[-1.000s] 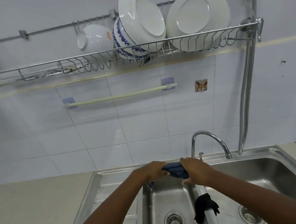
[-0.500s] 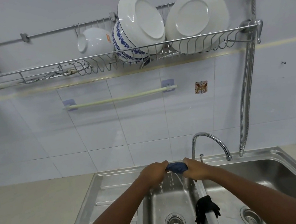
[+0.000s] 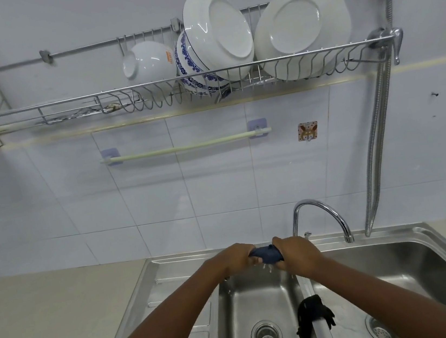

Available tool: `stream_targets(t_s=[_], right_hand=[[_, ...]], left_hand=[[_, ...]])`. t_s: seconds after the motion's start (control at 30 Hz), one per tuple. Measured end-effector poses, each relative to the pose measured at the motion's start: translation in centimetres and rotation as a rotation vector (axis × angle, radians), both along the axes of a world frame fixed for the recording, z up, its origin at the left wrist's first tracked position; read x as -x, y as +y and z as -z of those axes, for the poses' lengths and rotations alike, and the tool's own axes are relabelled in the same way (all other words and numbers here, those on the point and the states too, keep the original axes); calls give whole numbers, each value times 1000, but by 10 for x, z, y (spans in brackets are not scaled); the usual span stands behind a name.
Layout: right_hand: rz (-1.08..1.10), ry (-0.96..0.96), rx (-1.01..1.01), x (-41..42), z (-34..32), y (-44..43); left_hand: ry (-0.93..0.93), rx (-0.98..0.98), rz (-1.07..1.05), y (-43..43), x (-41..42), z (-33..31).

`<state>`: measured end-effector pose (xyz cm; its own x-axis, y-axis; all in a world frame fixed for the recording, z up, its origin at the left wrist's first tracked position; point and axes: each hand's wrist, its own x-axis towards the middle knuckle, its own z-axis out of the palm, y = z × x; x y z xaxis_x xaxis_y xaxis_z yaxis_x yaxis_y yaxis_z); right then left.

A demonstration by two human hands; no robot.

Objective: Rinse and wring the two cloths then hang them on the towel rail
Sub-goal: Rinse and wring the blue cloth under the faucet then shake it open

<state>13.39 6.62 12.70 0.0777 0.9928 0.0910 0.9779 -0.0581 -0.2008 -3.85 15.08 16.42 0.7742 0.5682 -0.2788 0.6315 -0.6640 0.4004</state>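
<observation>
A dark blue cloth (image 3: 266, 254) is twisted tight between my left hand (image 3: 235, 259) and my right hand (image 3: 295, 254), above the left basin of the steel sink (image 3: 261, 300). Drops of water fall from it. A second, black cloth (image 3: 313, 316) hangs over the divider between the two basins, nearer to me. The pale towel rail (image 3: 185, 147) is fixed to the tiled wall above the sink and carries nothing.
A curved tap (image 3: 321, 212) stands behind my right hand. A wire dish rack (image 3: 177, 87) with white plates (image 3: 301, 29) and bowls (image 3: 148, 61) hangs above the rail. A metal shower hose (image 3: 377, 145) runs down the wall at right. Beige counter (image 3: 51, 319) lies left of the sink.
Both hands rose slightly and drew closer together, twisting the blue cloth tighter. Water now drips from it. The black cloth has not moved.
</observation>
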Motion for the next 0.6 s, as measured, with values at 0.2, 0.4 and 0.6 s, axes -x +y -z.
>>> stream_targets(t_s=[0.2,0.4,0.6], right_hand=[[93,50,60,4,-1,8],[90,191,123,13,1,5],[65,223,15,11,7,3]], left_hand=[[-30,-283,-41,-5,2,20],[-102,-348,-58,-13,5,35],[-109,-84,-117,-16,3,24]])
